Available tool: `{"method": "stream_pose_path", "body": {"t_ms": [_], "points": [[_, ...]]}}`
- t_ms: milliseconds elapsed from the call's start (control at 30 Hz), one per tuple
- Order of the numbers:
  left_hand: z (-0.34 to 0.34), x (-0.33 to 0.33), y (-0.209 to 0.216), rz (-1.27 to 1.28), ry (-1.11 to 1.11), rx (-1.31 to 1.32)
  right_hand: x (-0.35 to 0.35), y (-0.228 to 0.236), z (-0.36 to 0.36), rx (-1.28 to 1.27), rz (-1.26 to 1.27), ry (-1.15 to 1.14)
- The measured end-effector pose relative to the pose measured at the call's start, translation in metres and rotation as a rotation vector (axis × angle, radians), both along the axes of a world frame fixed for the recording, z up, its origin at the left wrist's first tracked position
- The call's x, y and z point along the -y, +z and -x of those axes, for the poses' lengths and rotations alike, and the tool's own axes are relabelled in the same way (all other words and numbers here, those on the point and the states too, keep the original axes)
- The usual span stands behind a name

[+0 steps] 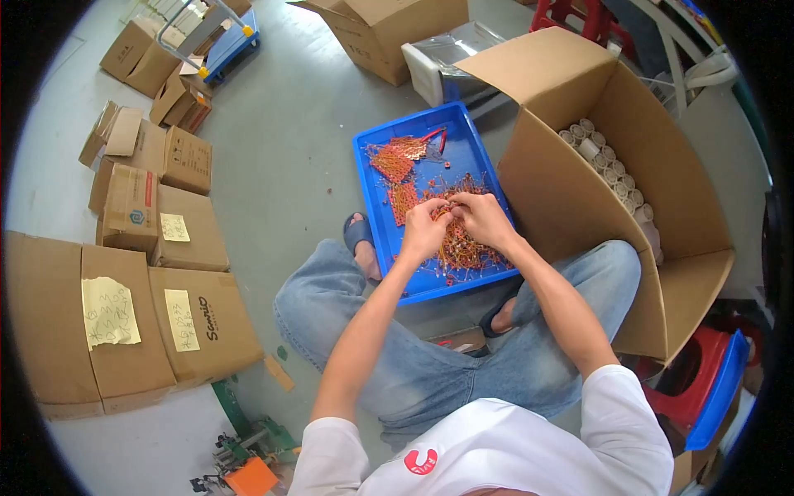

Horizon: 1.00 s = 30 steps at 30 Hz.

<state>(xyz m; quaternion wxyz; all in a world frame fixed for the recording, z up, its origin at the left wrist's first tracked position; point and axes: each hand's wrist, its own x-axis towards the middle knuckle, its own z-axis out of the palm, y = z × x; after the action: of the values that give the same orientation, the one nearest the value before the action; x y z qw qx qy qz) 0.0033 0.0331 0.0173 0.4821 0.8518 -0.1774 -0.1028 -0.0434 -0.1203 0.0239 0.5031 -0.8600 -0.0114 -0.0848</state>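
Note:
A shallow blue plastic tray (pixel 467 149) lies on the floor between my feet. In its near part is a loose heap of small orange-red parts with thin wire leads (pixel 463 248). My left hand (pixel 425 228) and my right hand (pixel 485 218) meet over this heap, fingers closed in a pinch at the fingertips. What they pinch is too small to make out. Beyond them, similar parts lie in flat, ordered batches (pixel 390 163). At the tray's far end rests a red-handled tool (pixel 442 142), looking like pliers.
To the right stands an open carton (pixel 571 215) holding several white rolls (pixel 612 169). Closed and open cartons (pixel 194 223) line the left side. A blue trolley (pixel 231 50) is at the far left, another carton (pixel 389 37) ahead, a red stool (pixel 686 372) at right.

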Motion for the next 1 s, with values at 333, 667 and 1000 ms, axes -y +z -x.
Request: {"method": "stream_pose_path", "body": {"t_ms": [333,667,1000], "points": [[0.008,0.012,0.012,-0.083,0.108,-0.129,-0.009,-0.009,0.004,0.047,0.215,-0.254],[-0.010,-0.003,-0.018,0.148,0.141,-0.090,-0.005,-0.018,-0.002,-0.206,-0.099,-0.196],[-0.016,-0.004,-0.019,0.583,0.006,-0.497,0.000,-0.015,-0.004,-0.284,-0.475,-0.166]]}}
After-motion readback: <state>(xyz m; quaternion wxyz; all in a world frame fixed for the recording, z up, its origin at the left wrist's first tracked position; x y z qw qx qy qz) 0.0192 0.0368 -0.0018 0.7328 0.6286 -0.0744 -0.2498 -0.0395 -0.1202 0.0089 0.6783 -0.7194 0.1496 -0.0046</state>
